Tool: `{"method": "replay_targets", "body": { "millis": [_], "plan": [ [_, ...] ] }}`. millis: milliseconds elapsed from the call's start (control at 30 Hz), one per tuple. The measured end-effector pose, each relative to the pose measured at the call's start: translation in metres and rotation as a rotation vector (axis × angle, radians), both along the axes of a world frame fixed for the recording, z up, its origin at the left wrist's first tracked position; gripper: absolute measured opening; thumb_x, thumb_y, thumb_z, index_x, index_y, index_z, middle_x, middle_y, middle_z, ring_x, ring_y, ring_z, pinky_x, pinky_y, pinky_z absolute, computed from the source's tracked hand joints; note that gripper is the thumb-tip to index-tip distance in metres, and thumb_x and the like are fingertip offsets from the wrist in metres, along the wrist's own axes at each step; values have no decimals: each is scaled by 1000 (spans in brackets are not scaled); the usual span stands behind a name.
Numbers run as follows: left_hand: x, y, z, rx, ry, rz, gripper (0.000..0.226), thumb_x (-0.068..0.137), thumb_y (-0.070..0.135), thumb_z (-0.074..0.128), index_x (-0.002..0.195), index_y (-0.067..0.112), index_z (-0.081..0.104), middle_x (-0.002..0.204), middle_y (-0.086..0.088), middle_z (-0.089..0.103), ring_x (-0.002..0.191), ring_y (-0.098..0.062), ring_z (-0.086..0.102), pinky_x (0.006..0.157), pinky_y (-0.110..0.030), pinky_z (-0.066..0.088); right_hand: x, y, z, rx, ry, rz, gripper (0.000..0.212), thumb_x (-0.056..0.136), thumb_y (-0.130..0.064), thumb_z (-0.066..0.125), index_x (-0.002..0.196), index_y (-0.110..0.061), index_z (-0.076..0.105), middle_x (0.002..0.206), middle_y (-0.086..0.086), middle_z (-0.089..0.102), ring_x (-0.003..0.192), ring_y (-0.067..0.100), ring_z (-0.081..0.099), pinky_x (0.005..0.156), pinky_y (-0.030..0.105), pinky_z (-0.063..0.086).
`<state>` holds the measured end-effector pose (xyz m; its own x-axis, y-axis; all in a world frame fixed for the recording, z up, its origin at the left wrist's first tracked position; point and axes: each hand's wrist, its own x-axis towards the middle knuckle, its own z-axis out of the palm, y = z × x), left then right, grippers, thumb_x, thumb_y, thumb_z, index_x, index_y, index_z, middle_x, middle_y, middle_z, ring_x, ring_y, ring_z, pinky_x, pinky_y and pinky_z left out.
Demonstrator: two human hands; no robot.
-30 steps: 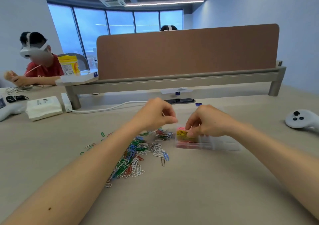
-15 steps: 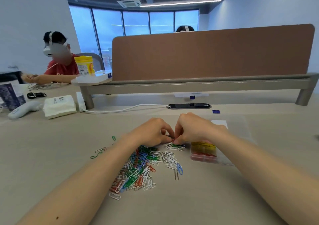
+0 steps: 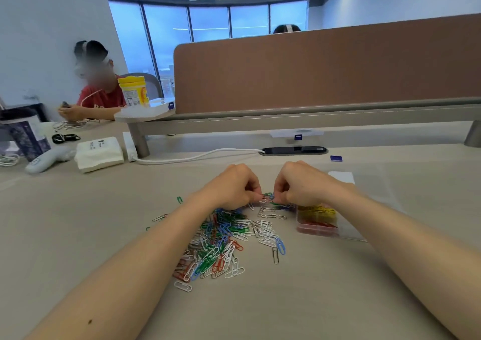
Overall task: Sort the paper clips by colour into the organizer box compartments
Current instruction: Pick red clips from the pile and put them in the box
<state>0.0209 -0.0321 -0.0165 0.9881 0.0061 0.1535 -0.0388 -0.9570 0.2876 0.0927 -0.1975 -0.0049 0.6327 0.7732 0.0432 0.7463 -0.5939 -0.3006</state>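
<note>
- The mixed pile of paper clips point(image 3: 221, 240) lies on the tabletop point(image 3: 312, 300) nearest the person, with green, blue, red and white clips overlapping. In a tangle like this, lifting one clip could drag its neighbours along and scatter them.
- Both forearms pass low, one on each side of the pile. A careless sweep of either could push loose clips across the tabletop.
- At the far edge of the pile the left hand point(image 3: 231, 186) and right hand point(image 3: 304, 183) face each other. Each grip pinches the same small cluster of clips point(image 3: 268, 197), apparently blue and green. Whether they are hooked together is too small to tell. A sharp pull apart could flick one away.
- The organizer box point(image 3: 317, 220) sits just right of the pile, close under the right wrist. It holds red clips in the near compartment and yellow in the one behind. The wrist could nudge the box, or a clip that is not separated could land among the wrong colour.
</note>
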Motion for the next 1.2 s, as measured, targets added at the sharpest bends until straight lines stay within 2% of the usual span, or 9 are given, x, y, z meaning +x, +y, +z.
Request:
{"method": "replay_targets", "body": {
  "millis": [100,300,400,500,700,800,900,1067,1200],
  "plan": [
    [-2,0,3,-29,3,11,3,83,18,75,81,19,73,74,4,68,64,-3,56,64,-19,42,-2,-2,3,10,-13,-3,7,85,-14,71,80,-17,75,81,-4,69,81,15,63,73,33,55],
    [-7,-2,5,-138,37,33,10,76,17,82,79,20,74,69,9,68,59,2,58,56,-8,43,-7,-3,4,19,23,18,16,84,-17,75,71,-24,70,66,-13,65,65,5,63,58,19,45],
    [-8,-2,8,-193,54,53,10,74,16,83,77,20,74,67,7,69,60,-3,59,65,-21,53,-8,-5,5,65,79,3,20,87,-19,72,68,-22,69,59,-10,66,53,2,65,59,20,49],
    [-10,-2,10,-239,99,59,11,72,13,84,78,16,75,69,2,71,62,-8,61,75,-33,55,-9,-6,5,74,94,-8,17,88,-17,71,70,-18,71,61,-5,70,55,5,68,64,23,56],
    [-14,-1,12,-259,141,61,16,70,27,86,74,16,76,65,6,71,59,-5,60,70,-29,53,-8,-7,7,99,185,7,5,82,-7,76,79,-10,74,71,2,73,64,13,73,65,27,61],
    [-12,2,12,-216,98,72,15,75,31,83,76,17,77,64,10,69,55,1,55,63,-23,48,-6,-6,6,117,174,16,6,81,-7,77,86,-10,75,74,1,73,66,15,73,67,28,62],
    [-11,3,13,-134,82,92,12,78,30,80,83,19,79,68,12,69,61,1,57,66,-22,46,-5,-3,3,118,60,35,6,82,-14,76,86,-19,77,76,-8,70,71,9,67,67,23,54],
    [-13,9,19,21,233,138,17,79,36,78,88,22,79,84,8,74,77,-6,61,71,-23,45,-10,4,-5,121,14,103,8,83,-20,77,91,-20,78,79,-9,69,73,3,61,70,22,50],
    [-13,14,26,102,293,161,12,80,37,77,79,25,75,73,12,68,77,-8,61,72,-24,46,-16,11,-10,106,-36,141,14,84,-24,76,97,-21,79,78,-8,64,74,7,58,70,24,47]
  ]
}}
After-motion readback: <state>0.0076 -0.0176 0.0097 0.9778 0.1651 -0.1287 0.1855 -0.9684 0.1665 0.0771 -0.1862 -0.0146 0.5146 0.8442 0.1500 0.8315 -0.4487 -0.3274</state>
